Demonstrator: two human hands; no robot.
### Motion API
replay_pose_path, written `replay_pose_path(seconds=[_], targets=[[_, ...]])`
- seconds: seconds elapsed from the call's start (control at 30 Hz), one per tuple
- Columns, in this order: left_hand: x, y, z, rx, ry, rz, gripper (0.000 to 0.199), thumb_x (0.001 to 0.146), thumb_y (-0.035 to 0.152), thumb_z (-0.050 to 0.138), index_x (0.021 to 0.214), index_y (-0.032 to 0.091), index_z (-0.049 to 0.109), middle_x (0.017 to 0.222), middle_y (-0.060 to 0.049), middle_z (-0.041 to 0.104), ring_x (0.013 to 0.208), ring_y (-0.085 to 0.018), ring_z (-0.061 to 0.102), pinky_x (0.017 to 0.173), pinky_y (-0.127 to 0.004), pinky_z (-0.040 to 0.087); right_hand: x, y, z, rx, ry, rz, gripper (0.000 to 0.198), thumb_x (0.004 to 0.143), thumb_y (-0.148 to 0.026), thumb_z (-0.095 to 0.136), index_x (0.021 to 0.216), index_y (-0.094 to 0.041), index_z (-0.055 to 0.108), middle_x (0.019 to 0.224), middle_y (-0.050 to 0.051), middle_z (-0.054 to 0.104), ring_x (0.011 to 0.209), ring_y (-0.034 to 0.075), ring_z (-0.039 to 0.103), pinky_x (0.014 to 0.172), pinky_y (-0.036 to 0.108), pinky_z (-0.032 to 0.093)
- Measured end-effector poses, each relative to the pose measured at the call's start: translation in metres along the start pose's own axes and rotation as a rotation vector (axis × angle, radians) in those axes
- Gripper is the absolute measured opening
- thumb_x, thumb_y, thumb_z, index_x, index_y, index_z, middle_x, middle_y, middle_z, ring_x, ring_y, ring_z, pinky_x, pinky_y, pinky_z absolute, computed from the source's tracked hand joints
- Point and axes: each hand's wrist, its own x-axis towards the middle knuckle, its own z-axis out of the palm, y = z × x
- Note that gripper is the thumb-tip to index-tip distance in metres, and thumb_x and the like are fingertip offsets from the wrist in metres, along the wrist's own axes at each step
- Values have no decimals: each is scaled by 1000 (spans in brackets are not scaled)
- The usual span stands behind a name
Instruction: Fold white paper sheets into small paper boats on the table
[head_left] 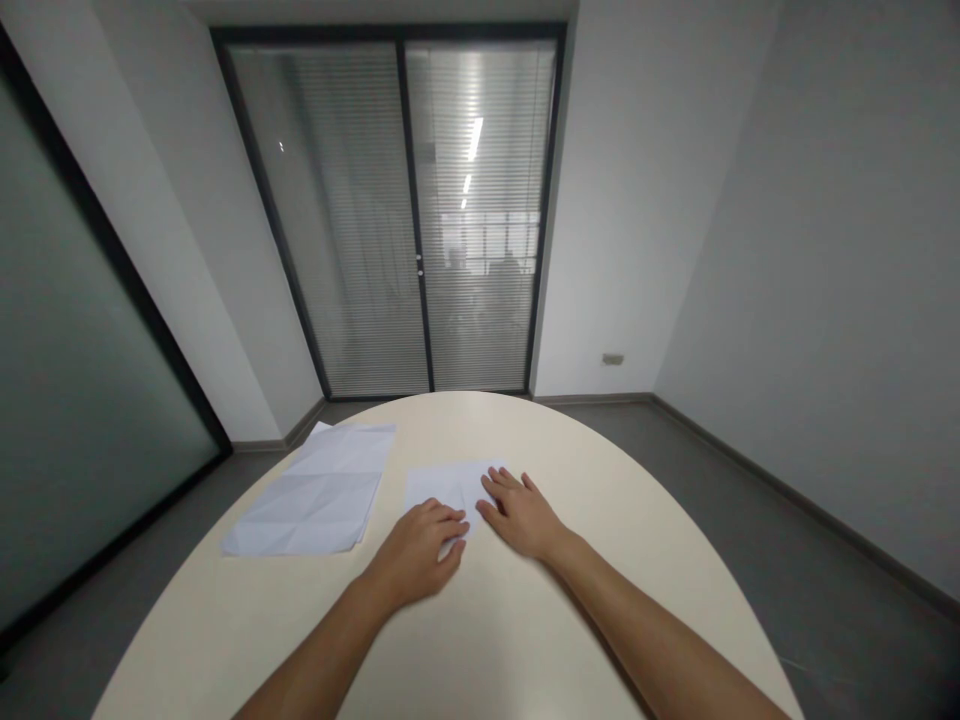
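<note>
White, thin rectangular paper sheet [439,480] lies at the person's twelve o'clock on the cream round table [600,560]. At the sheet's nine o'clock rests a larger, white, creased paper stack [315,500]. At seven, the bare left hand [429,548] has its fingers half curled over the sheet; whether they pinch it, I cannot tell. At four, the bare right hand [523,514] lies palm down, fingers spread. Such paper should prove light, limp, easily creased and prone to slide; edges and corners suit a fingertip hold.

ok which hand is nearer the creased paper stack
Left: the left hand is to the right of the creased paper stack, while the right hand is farther right, at the other sheet.
</note>
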Motion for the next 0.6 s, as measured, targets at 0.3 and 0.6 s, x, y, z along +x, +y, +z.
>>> replay_pose_path(seconds=[0.3, 0.6], targets=[[-4, 7, -5, -132, -56, 44, 42, 91, 21, 53, 132, 23, 58, 130, -6, 66, 119, -22, 57, 106, -39, 46, -2, 5, -4, -3, -69, -4, 77, 91, -59, 53, 153, -17, 37, 161, 17, 26, 151, 34, 19, 120, 61, 8], [-9, -5, 6, -54, -182, 5, 64, 89, 25, 53, 151, 24, 39, 157, -6, 41, 145, -27, 34, 121, -50, 30, -4, 8, -10, 12, -126, -38, 76, 94, -65, 43, 154, -20, 36, 163, 14, 23, 151, 34, 16, 120, 58, 9]])
